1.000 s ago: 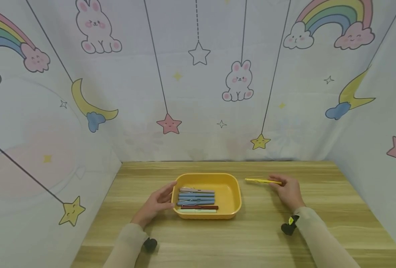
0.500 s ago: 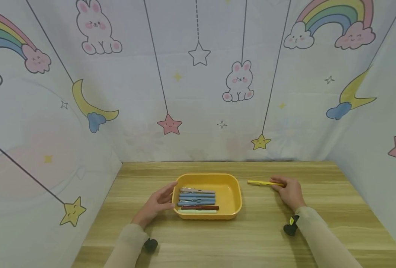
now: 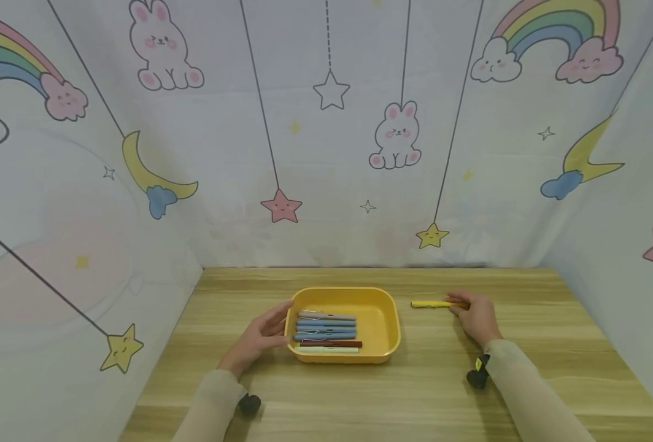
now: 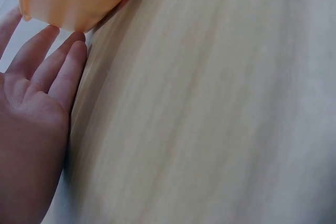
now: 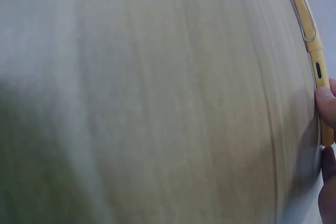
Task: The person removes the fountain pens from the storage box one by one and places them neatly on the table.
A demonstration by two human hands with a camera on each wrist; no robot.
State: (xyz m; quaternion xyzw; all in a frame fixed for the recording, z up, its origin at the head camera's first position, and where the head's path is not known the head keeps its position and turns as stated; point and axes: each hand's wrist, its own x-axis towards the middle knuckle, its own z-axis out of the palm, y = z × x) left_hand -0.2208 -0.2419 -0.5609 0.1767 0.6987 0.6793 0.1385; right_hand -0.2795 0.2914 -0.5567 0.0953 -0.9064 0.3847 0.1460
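Right grip (image 3: 477,316) pinches yellow pen (image 3: 429,304); most juts left.

We saw a yellow pen (image 3: 430,304) (wire clip, level) pinched in the right hand (image 3: 478,317), cap toward the yellow tray (image 3: 380,325). Inside, we logged a row of pinkish, blue, dark-red and white pens (image 3: 326,336); the left hand (image 3: 256,339) touched the tray's left wall.
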